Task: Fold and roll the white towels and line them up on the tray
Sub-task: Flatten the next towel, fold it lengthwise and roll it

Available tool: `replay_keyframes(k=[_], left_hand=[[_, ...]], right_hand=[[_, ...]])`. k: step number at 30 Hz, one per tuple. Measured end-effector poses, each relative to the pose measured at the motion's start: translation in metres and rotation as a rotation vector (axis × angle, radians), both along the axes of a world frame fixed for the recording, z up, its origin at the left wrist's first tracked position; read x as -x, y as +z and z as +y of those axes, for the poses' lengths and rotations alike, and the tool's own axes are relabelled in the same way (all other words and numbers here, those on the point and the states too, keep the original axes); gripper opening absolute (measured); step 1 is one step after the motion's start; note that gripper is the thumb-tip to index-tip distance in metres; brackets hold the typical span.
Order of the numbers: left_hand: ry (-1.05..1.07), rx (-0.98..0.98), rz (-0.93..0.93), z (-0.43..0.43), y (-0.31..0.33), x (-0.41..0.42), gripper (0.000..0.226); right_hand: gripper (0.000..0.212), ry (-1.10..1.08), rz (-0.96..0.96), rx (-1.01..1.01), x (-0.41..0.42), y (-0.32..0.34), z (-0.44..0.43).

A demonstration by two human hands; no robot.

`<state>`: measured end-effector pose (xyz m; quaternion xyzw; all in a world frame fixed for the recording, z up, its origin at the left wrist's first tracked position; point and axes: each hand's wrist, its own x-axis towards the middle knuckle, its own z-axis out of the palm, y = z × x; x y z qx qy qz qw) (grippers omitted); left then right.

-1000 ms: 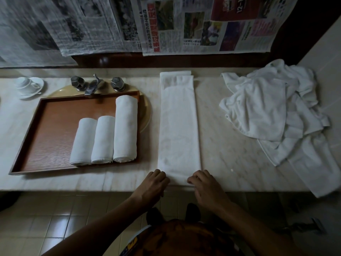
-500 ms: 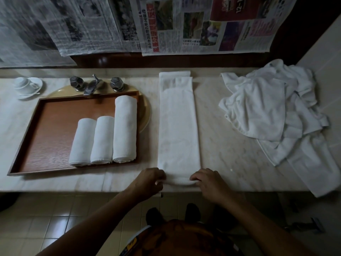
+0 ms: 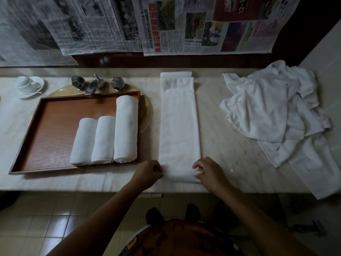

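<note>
Now folded towel [image 3: 180,126]: long narrow strip, near end rolled.

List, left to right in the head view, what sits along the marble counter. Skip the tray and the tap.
Cup on saucer → short rolled towel → second short rolled towel → long rolled towel → folded towel strip → heap of loose towels.

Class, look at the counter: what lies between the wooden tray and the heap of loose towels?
In the head view, a long folded towel lies flat on the counter between the tray and the heap, its near end rolled.
</note>
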<state>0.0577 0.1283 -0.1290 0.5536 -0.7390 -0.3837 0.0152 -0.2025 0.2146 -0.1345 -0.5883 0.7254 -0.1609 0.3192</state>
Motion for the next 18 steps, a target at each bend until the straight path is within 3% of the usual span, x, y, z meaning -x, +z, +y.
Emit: replay_keyframes(k=[3,8,12,18], left_hand=[[-0.12,0.22,-0.012,0.013,-0.002,0.005,0.011],[-0.242,0.42,-0.014,0.034,-0.017,0.007,0.021],[-0.285,0.41,-0.02,0.039,-0.016,0.002,0.024],[-0.292,0.415,-0.053,0.032,-0.023,0.001,0.033]], right_hand=[[0.032,0.087,0.078,0.019,-0.008,-0.001,0.003],[0.039,0.173,0.178,0.048,-0.02,-0.008,0.014],[0.023,0.186,0.146,0.12,-0.018,-0.007,0.02],[0.033,0.252,0.191,0.156,-0.013,-0.007,0.015]])
